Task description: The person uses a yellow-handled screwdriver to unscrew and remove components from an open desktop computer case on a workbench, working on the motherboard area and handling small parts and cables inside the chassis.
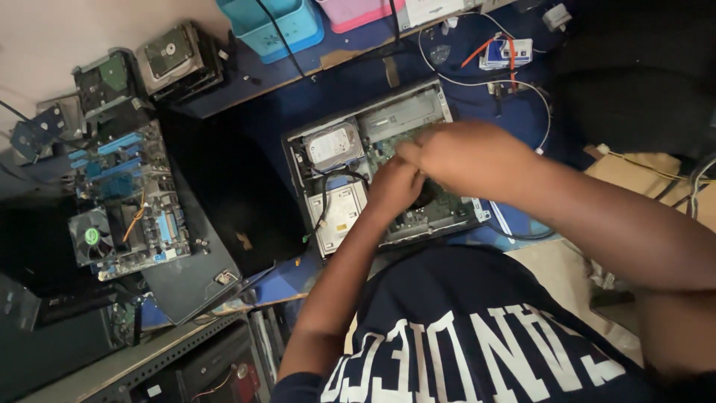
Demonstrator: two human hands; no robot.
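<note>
both hands are working inside the open desktop case [388, 160], which is lying flat on its side on the blue worktop [328, 82] with the cover off, so the boards are facing up toward the head camera.

left hand [394, 186]: curled down over the green board [440, 209] in the middle of the case, fingers tucked under; whether it is pinching anything cannot be told, the fingertips are hidden. right hand [466, 157]: crossing over just above and beside the left, also folded into a loose fist, knuckles up, touching or nearly touching the left. what it is gripping is hidden too. the two hands being stacked over one spot suggests, as a judgement, that one is bracing while the other is working a part.

just left of the hands, inside the case: a silver hard drive [333, 144] with a round white label area, and below it a pale metal drive box [339, 213] with a small dark sticker; a black cable [328, 186] is looping between them.

further left, well apart: a bare motherboard [130, 198] with blue slots and a fan with a green round sticker, lying on a dark panel. beyond it, two more bare drives [171, 56] are stacked by the wall.

at the far edge: a teal plastic bin [272, 26], a pink bin [358, 11], and a small blue-and-white box [507, 52] among white and orange wires.
</note>
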